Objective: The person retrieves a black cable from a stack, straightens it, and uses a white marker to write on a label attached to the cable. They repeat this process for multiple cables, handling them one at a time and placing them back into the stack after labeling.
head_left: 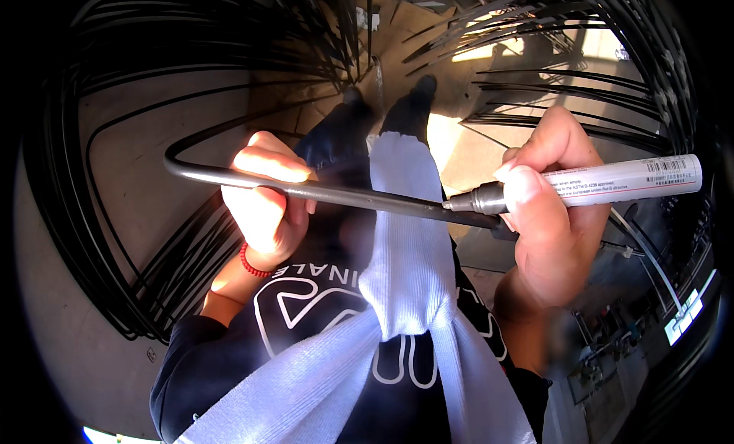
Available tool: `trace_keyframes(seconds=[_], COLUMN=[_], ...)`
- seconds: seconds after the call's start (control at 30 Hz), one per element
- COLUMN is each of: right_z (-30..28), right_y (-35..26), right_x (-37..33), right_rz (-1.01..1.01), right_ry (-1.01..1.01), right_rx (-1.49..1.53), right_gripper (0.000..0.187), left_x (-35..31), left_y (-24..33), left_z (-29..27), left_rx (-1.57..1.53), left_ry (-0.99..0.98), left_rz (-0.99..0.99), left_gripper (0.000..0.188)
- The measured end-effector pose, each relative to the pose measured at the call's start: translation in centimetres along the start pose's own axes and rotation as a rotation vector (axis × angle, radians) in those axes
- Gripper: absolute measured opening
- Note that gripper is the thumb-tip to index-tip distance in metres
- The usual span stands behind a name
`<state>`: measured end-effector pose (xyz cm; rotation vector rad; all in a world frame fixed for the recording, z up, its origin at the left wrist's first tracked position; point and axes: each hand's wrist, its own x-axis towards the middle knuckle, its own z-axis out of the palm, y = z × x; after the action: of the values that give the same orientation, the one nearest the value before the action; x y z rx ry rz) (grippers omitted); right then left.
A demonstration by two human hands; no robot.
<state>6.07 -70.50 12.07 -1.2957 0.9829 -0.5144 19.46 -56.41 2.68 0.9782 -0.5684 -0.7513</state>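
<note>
My left hand (269, 192) is closed around a bent black rod (344, 197), thumb and fingers pinching it near its curved end on the left. The rod runs across in front of my chest, and its straight part ends beneath my right hand (552, 207). Between the thumb and fingers of that hand is a white marker pen (623, 186), held level. Its dark tip points left and meets or nearly meets the rod; exact contact is hard to tell. A red bead bracelet (254, 262) circles my left wrist.
Many thin black rods (206, 39) hang in bundles at the far left, with more rods (642, 54) at the right. A light knotted cloth (409, 291) hangs down my front, over a dark shirt. Below are my feet on a brownish, partly sunlit floor (451, 131).
</note>
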Motion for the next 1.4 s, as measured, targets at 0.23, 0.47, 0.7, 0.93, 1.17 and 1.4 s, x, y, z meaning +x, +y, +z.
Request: trace_keyframes(seconds=[0.23,0.47,0.7,0.93,1.17,1.4], right_z=[0.0,0.2,0.3,0.2,-1.6,-4.1], right_y=[0.0,0.4,0.8,0.5,1.2,0.8], right_x=[0.4,0.6,1.1,1.0,0.7,0.0], right_rz=[0.095,0.073,0.058,0.050,-0.087,-0.225], right_ry=[-0.105,-0.131,-0.154,-0.129,-0.040,0.040], right_rx=[-0.070,-0.055,-0.038,-0.009,0.443,0.592], right_gripper=[0.018,0.020,0.020,0.020,0.013,0.016], left_x=[-0.2,-0.3,-0.4,0.1,0.0,-0.8], left_y=[0.1,0.1,-0.2,0.6,0.0,-0.3], left_z=[-0.2,-0.3,-0.5,-0.2,-0.3,-0.1], left_rx=[-0.015,-0.019,-0.009,0.075,-0.017,0.033], left_ry=[0.005,0.013,0.042,-0.032,0.015,0.049], left_rz=[0.001,0.004,0.019,-0.058,0.007,0.013], left_gripper=[0.036,0.036,0.036,0.033,0.038,0.036])
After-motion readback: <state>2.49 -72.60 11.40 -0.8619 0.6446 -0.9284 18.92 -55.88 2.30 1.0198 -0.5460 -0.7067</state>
